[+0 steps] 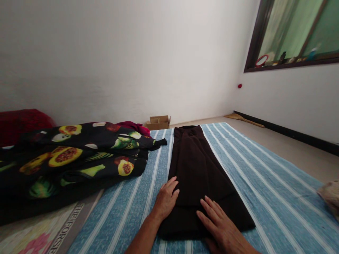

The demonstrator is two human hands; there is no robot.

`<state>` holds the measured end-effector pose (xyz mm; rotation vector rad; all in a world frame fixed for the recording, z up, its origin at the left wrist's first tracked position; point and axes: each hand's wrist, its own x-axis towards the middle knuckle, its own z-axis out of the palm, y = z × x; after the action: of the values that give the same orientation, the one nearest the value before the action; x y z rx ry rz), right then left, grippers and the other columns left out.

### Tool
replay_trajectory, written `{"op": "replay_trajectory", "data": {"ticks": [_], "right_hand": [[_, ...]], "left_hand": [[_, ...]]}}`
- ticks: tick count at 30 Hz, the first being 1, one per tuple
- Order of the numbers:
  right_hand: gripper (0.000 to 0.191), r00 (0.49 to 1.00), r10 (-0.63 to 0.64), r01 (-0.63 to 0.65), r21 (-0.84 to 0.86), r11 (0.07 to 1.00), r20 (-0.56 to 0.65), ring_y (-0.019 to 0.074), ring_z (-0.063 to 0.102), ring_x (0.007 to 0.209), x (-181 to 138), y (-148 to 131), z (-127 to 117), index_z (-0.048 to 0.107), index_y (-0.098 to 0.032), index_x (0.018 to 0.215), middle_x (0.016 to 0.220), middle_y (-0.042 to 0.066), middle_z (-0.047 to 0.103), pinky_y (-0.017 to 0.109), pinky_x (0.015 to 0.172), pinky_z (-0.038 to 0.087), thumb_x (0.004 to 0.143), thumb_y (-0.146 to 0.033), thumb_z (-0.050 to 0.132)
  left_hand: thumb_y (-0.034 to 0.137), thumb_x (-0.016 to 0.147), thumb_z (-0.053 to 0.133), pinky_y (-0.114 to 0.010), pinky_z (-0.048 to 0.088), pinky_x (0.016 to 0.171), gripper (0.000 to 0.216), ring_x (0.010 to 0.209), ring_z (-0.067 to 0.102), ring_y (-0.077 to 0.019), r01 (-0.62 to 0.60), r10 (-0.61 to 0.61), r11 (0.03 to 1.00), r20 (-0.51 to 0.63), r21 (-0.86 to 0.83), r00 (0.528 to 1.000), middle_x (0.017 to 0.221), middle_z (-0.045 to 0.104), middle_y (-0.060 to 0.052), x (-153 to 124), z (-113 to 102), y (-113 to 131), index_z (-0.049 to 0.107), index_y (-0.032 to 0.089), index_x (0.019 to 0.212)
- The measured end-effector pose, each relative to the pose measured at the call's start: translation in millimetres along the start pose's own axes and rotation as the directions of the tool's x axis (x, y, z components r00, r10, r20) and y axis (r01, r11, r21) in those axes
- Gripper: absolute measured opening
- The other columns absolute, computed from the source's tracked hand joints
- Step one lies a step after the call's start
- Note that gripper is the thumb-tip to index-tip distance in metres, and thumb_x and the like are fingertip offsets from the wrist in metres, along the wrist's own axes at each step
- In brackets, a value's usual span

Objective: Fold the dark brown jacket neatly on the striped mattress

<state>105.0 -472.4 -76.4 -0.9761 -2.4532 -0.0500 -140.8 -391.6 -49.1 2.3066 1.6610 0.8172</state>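
Observation:
A dark brown, nearly black garment point(197, 169), folded into a long shape that looks like trousers or a skirt, lies flat on the blue-and-white striped bed sheet point(127, 215). Its narrower gathered end points away from me and its wide folded end is near me. On its left edge rests my left hand point(166, 199), fingers stretched out. My right hand point(218, 220) lies on the near part of the cloth, fingers extended, its lower side partly hidden against the near edge. Neither hand grasps anything.
Black fruit-print cloth point(79, 155) is heaped at left, with a dark red bundle point(23, 123) behind it. A cardboard box point(159, 122) stands by the wall. A window point(296, 31) with small items on its sill is upper right. Beige cloth point(330, 197) lies at the right edge.

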Motion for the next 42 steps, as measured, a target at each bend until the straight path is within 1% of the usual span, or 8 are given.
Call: {"op": "replay_trajectory", "data": {"ticks": [9, 17, 19, 22, 26, 30, 34, 42], "right_hand": [[0.075, 0.996, 0.050, -0.056, 0.086, 0.995, 0.076, 0.0306, 0.018, 0.135, 3.9, -10.2, -23.3, 0.042, -0.022, 0.134, 0.147, 0.009, 0.028, 0.050, 0.103, 0.033, 0.061, -0.006, 0.050], [0.079, 0.993, 0.056, -0.062, 0.049, 0.997, 0.107, 0.0299, 0.017, 0.136, 2.7, -14.6, -29.5, 0.042, -0.021, 0.134, 0.146, 0.011, 0.028, 0.050, 0.103, 0.033, 0.058, -0.001, 0.046], [0.075, 0.996, 0.046, -0.048, 0.035, 0.998, 0.075, 0.0280, 0.019, 0.136, 0.0, -13.9, -27.4, 0.042, -0.021, 0.133, 0.145, 0.011, 0.030, 0.049, 0.104, 0.033, 0.061, -0.001, 0.045], [0.066, 0.999, 0.032, -0.032, 0.004, 0.999, -0.038, 0.0248, 0.026, 0.134, -6.8, -11.4, -22.0, 0.045, -0.018, 0.131, 0.139, 0.012, 0.041, 0.047, 0.103, 0.036, 0.068, 0.000, 0.043], [0.051, 0.986, 0.058, -0.064, -0.027, 0.998, -0.159, 0.0259, 0.035, 0.130, -16.7, -8.0, -16.3, 0.048, -0.014, 0.126, 0.131, 0.014, 0.050, 0.048, 0.099, 0.042, 0.076, -0.006, 0.046], [0.047, 0.983, 0.054, -0.059, -0.019, 0.998, -0.177, 0.0262, 0.036, 0.129, -21.0, -6.9, -15.5, 0.048, -0.015, 0.124, 0.130, 0.014, 0.052, 0.048, 0.097, 0.043, 0.078, -0.008, 0.047], [0.045, 0.983, 0.054, -0.057, -0.014, 0.998, -0.173, 0.0270, 0.038, 0.128, -21.8, -6.6, -15.0, 0.049, -0.014, 0.123, 0.128, 0.015, 0.052, 0.049, 0.096, 0.044, 0.078, -0.009, 0.048], [0.038, 0.974, 0.034, -0.040, -0.022, 0.999, -0.226, 0.0270, 0.042, 0.124, -23.0, -9.1, -13.6, 0.052, -0.014, 0.116, 0.122, 0.015, 0.057, 0.048, 0.095, 0.046, 0.079, -0.008, 0.050]], "left_hand": [[0.020, 0.082, 0.047, -0.040, 0.042, 0.101, 0.031, 0.118, 0.050, -0.0189, -0.021, 0.021, 1.000, -0.003, 0.003, 1.000, 0.128, 0.055, -0.006, 1.8, 1.7, -1.0, 0.060, 0.021, 0.110], [0.021, 0.083, 0.046, -0.041, 0.041, 0.100, 0.029, 0.118, 0.050, -0.0212, -0.070, 0.070, 0.995, 0.005, 0.064, 0.998, 0.126, 0.056, -0.010, 1.3, 0.0, 3.5, 0.061, 0.017, 0.108], [0.022, 0.083, 0.046, -0.044, 0.041, 0.100, 0.029, 0.119, 0.050, -0.0228, -0.078, 0.077, 0.994, 0.016, 0.083, 0.997, 0.125, 0.057, -0.010, 1.0, -2.3, 5.5, 0.061, 0.018, 0.107], [0.023, 0.083, 0.047, -0.047, 0.038, 0.101, 0.029, 0.120, 0.048, -0.0239, -0.094, 0.089, 0.990, 0.048, 0.109, 0.995, 0.126, 0.056, -0.010, -0.6, -7.4, 12.7, 0.060, 0.019, 0.108], [0.023, 0.085, 0.046, -0.049, 0.031, 0.105, 0.030, 0.124, 0.044, -0.0220, -0.155, 0.139, 0.981, 0.134, 0.114, 0.981, 0.130, 0.053, -0.008, -4.8, -14.6, 35.8, 0.058, 0.021, 0.112], [0.028, 0.088, 0.045, -0.046, 0.025, 0.108, 0.036, 0.130, 0.035, -0.0192, -0.233, 0.199, 0.968, 0.281, 0.094, 0.939, 0.138, 0.045, -0.007, -9.2, -16.2, 62.5, 0.052, 0.021, 0.122], [0.037, 0.089, 0.043, -0.046, 0.024, 0.108, 0.047, 0.134, 0.027, -0.0208, -0.228, 0.172, 0.969, 0.412, 0.090, 0.895, 0.144, 0.035, -0.009, -13.5, -11.3, 72.0, 0.041, 0.021, 0.133], [0.038, 0.088, 0.046, -0.046, 0.021, 0.109, 0.053, 0.136, 0.022, -0.0225, -0.236, 0.173, 0.966, 0.407, 0.108, 0.897, 0.146, 0.031, -0.008, -19.2, -1.7, 69.2, 0.034, 0.022, 0.137]]}}
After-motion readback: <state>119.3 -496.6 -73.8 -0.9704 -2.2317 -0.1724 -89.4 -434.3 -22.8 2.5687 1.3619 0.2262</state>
